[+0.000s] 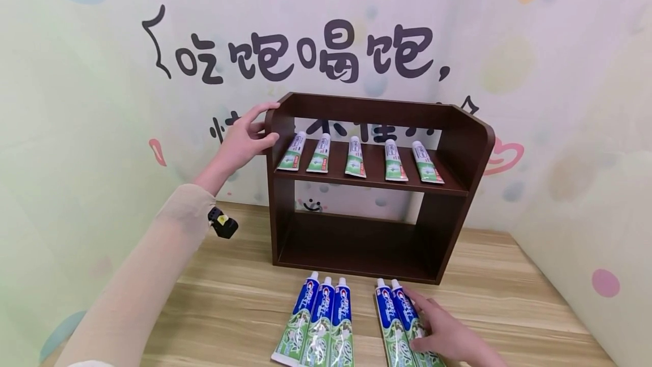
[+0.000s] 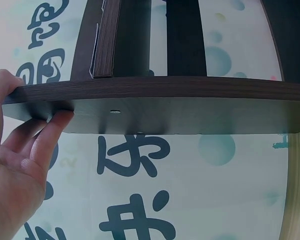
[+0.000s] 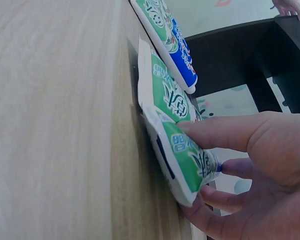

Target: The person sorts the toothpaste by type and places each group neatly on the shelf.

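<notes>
My left hand (image 1: 243, 139) grips the upper front edge of the left side panel of a dark brown two-tier shelf (image 1: 367, 107). In the left wrist view, its thumb and fingers press opposite faces of that side panel (image 2: 165, 107). Down on the table, my right hand (image 1: 445, 333) pinches the rightmost blue-and-green toothpaste tube (image 1: 407, 307). The right wrist view shows the thumb on the tube's printed face (image 3: 187, 152) and fingers along its far edge. A matching tube (image 1: 389, 321) lies right against it, on its left.
Several small white-and-green toothpaste tubes (image 1: 355, 157) lie in a spaced row on the upper tier, caps toward the back. Three large tubes (image 1: 320, 321) lie side by side before the shelf. A printed cloth wall (image 1: 570, 129) encloses the wooden table (image 1: 219, 304).
</notes>
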{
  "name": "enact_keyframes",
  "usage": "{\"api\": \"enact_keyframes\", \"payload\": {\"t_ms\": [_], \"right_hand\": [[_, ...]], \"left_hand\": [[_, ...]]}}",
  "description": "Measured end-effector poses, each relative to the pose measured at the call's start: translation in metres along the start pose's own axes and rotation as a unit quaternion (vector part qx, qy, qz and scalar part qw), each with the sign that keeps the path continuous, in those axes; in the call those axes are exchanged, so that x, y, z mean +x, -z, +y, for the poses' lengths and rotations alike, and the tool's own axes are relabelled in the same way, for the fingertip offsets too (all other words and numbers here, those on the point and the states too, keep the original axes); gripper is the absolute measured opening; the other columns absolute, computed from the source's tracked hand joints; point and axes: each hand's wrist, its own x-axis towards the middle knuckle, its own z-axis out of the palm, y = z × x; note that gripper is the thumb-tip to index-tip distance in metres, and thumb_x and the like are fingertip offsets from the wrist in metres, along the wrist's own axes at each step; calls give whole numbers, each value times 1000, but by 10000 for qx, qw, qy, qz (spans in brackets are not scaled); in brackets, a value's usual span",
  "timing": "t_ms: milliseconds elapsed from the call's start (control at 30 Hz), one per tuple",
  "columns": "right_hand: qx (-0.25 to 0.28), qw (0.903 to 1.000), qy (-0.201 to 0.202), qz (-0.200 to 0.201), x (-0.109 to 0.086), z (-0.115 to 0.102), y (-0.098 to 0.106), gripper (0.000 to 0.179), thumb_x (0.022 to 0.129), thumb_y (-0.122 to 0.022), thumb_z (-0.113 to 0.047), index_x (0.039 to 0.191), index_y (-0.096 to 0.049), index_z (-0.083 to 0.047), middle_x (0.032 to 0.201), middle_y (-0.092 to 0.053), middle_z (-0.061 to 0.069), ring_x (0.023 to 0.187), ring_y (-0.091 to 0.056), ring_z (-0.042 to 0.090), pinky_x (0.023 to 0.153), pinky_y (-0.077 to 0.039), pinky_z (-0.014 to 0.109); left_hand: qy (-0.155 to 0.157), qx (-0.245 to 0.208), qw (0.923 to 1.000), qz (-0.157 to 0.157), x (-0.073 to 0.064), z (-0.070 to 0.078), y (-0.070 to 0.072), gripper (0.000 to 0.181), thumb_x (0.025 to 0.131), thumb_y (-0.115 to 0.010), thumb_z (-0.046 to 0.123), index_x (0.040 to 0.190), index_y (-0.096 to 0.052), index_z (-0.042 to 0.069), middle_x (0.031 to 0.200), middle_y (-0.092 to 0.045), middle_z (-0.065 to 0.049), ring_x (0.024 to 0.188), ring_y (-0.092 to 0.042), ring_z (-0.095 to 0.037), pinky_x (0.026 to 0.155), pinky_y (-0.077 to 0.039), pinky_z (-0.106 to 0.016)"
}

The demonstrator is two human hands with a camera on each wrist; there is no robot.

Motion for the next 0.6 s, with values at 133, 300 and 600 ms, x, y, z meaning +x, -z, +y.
{"api": "enact_keyframes", "payload": {"t_ms": [133,300,600], "right_hand": [[203,9998,-29,2,3,-2,-1,98,73,-84,-11,155,-29,-13,127,-53,22,99,-62,28,85,-53,56],[-53,10000,30,1,5,-4,3,95,70,-84,-15,152,-35,-14,118,-61,16,104,-61,32,86,-51,59],[9,9990,239,-384,6,-5,15,86,80,-77,-23,153,-33,-8,95,-66,8,88,-59,21,72,-49,35]], "left_hand": [[2,-15,10000,-4,0,0,0,58,93,-64,10,144,-46,31,137,-57,-15,110,-66,-29,75,-60,-27],[12,-14,10000,-24,0,0,0,58,93,-64,11,145,-45,29,138,-57,-16,109,-66,-28,75,-60,-27],[-31,36,10000,7,-1,2,0,59,93,-65,10,145,-46,30,136,-58,-17,108,-67,-29,74,-60,-27]]}}
